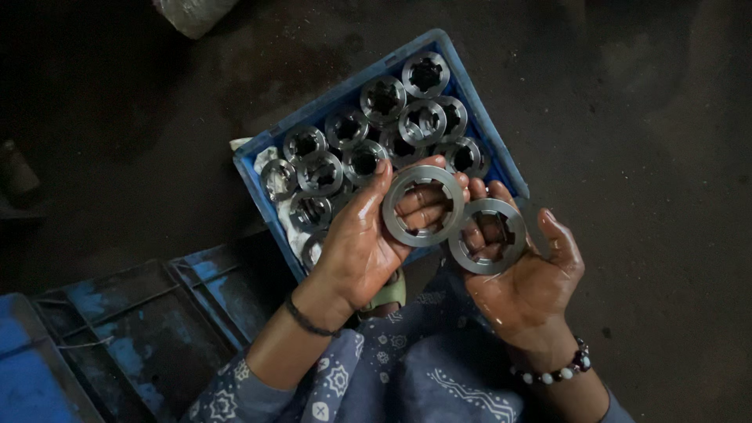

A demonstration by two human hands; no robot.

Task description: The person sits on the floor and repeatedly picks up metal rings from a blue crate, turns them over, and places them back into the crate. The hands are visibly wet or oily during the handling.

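Note:
My left hand (363, 243) lies palm up with a flat steel ring (394, 205) resting on its fingers; the ring has notches around its inner edge. My right hand (526, 286), also palm up and oily, carries a second notched ring (458, 254) on its fingers, just right of and slightly under the first. Both hands hover over the near edge of a blue plastic crate (251, 184) filled with several more steel rings (382, 98) standing packed together.
A dark, worn blue crate (133, 329) lies at the lower left on the dark, grimy floor (642, 141). A pale bag (194, 12) shows at the top edge. My patterned blue clothing (407, 376) fills the bottom centre.

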